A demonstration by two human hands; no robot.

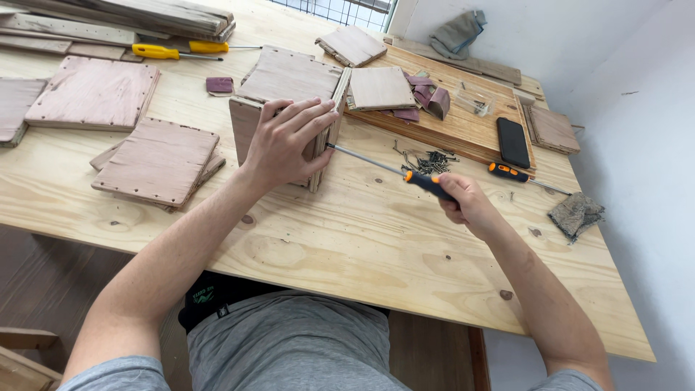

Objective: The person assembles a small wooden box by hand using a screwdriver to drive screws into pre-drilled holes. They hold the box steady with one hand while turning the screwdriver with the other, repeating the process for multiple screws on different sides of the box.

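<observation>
Left hand (286, 141) is laid flat on the wooden box (289, 108), fingers spread over its near face and right corner, centre of frame. Box is pressed down on the table (347, 239).

Right hand (467, 206) is closed around the handle of an orange-black screwdriver (394, 169), right of centre. Shaft is pointed left; tip is set against the box's right edge, just below the left fingertips.

Screws (428, 161) are piled just above the screwdriver handle, near the shaft. A second orange-black screwdriver (517, 175) is laid right of the pile. A black phone (512, 141) is placed on a board (463, 127) in the upper right. Purple sandpaper pieces (423, 98) are scattered on the board beside a square panel (380, 88).

Square wooden panels (156, 161) are stacked left of the box; another panel (94, 93) is further to the upper left. Two yellow screwdrivers (170, 51) are laid near the top left, under a stack of planks (123, 18). A grey cloth (457, 32) is seen at the top, by the wall. A rough grey scrap (575, 213) is at the table's right edge.
</observation>
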